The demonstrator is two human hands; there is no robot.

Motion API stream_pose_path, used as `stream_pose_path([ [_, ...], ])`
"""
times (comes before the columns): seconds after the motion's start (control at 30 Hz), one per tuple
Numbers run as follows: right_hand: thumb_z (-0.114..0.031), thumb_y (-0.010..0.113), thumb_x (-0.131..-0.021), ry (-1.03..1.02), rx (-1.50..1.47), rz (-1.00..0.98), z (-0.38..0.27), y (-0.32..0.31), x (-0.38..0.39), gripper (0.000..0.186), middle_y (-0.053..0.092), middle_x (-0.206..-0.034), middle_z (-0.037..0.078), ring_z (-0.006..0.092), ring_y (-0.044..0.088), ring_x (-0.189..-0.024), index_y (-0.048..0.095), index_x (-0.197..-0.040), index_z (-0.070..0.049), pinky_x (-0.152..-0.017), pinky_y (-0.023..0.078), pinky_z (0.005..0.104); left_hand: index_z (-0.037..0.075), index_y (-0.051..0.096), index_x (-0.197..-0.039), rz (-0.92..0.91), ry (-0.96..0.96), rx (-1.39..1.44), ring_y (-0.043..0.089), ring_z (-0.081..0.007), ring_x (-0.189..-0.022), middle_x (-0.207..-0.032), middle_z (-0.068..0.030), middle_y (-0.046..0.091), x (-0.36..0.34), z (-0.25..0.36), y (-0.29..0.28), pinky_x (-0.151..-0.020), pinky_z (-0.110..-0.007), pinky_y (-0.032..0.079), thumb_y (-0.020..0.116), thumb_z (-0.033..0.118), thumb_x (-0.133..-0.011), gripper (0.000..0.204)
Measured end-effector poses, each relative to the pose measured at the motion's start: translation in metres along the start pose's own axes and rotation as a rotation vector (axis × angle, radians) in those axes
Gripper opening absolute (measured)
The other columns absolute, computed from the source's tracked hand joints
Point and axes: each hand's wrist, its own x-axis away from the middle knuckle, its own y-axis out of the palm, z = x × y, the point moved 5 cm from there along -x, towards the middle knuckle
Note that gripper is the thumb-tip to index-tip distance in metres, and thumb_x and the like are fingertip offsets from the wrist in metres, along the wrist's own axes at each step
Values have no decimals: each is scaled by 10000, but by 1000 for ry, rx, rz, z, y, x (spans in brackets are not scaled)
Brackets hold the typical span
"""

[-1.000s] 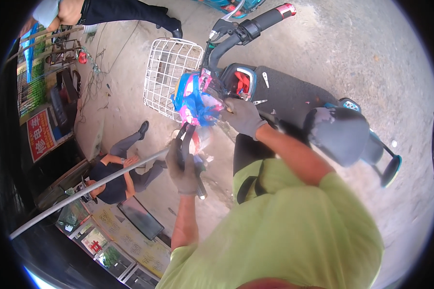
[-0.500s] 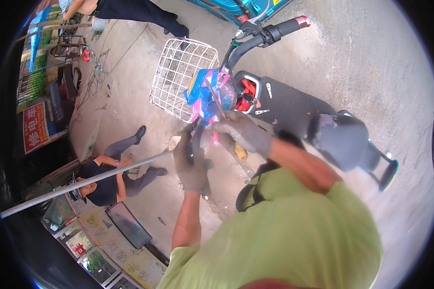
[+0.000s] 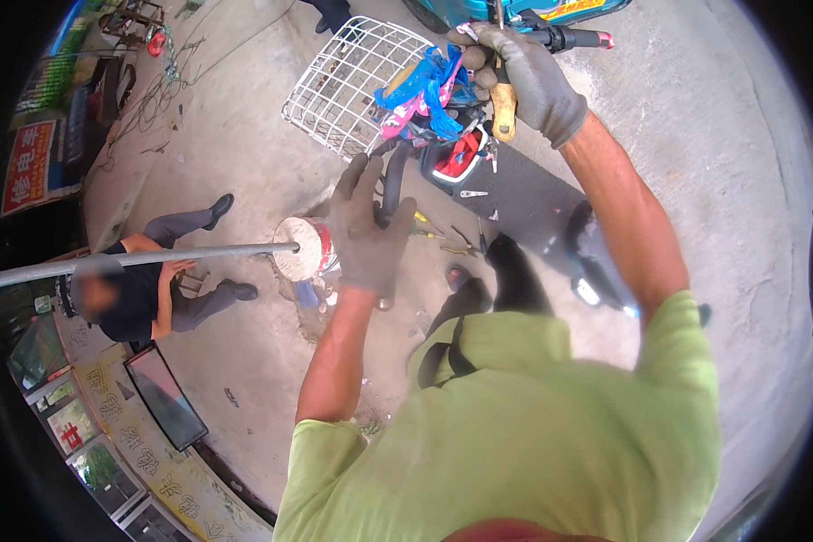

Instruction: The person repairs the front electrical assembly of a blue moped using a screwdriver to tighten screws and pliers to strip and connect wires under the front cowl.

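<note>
A grey work glove covers each hand. At the upper right my right hand [image 3: 533, 81] is closed around a screwdriver with a yellow handle [image 3: 504, 116], its shaft pointing away from me. My left hand [image 3: 370, 230] has its fingers spread beside the black left handlebar grip [image 3: 394, 176]; whether it touches the grip cannot be seen. Between the hands is the front of an electric scooter, with a blue and pink plastic cover [image 3: 432, 90] bunched over it. The right handlebar grip [image 3: 587, 39] lies just beyond my right hand.
A white wire basket [image 3: 334, 99] is fixed at the scooter's front. Pliers [image 3: 461, 242] lie on the ground by my feet. To the left, a metal pole [image 3: 181, 255] stands in a bucket of concrete [image 3: 300, 248], with a seated person [image 3: 135, 289] behind it. A blue vehicle [image 3: 551, 7] stands beyond.
My right hand has moved up and right, away from the handlebar centre, with the screwdriver. My left hand's fingers have spread. The view has shifted, showing the bucket and pliers.
</note>
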Motion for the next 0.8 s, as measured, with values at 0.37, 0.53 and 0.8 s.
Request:
stream_pose_path([
  [0.37,-336,588,-1138,40,287,37,-10,39,-18,432,655,-914,-22,71,594,-717,688,-1412,-18,-619,521,230,1,655,-1439,58,144,-136,548,-491,-1423,-1579,-330,505,39,-6,-18,-1148,-522,488,886,133,-800,692],
  [0.53,-205,671,-1069,67,94,88,-8,13,-124,221,741,-835,58,165,642,-619,746,-953,-32,-581,540,319,-5,653,-1439,27,119,-112,544,-494,-1426,-1575,-335,509,37,2,-15,-1161,-518,477,888,134,-801,694],
  [0.8,-194,606,-1082,327,-6,-51,12,9,-158,154,622,-735,28,206,587,-610,676,-991,-91,-561,497,350,41,643,-1481,25,118,-171,513,-476,-1466,-1632,-318,461,35,-7,-12,-1184,-536,457,870,120,-830,694],
])
